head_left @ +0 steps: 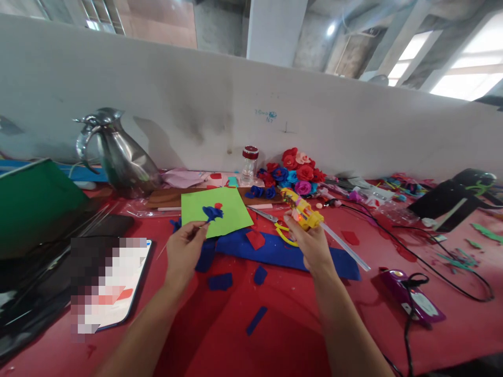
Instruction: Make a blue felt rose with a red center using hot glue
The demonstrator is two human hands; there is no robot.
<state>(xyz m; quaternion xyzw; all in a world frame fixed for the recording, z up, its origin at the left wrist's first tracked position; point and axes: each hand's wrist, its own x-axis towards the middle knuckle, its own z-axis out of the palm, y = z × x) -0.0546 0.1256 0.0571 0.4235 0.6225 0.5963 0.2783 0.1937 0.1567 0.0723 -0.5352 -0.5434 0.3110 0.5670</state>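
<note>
My left hand (184, 248) pinches a dark blue paper flower (212, 212) by its thin stem, and the bloom shows against a lime green sheet (192, 204). A small red piece (218, 206) is visible just behind the bloom. Wrapped in my right hand (308, 238) is a yellow glue gun (310, 217), with a clear glue stick (348, 247) poking out of its back. Beside that hand lie scissors (285, 235) with yellow handles, partly hidden by it. Below both hands, a long blue crepe strip (259, 252) and cut blue scraps (220, 281) rest on the red table.
A steel jug (121, 157) and a green panel (43, 199) stand left, near a phone (121, 288). At the back are a lidded glass jar (249, 165) and a heap of paper roses (302, 173). A purple device (412, 298) with black cables lies right.
</note>
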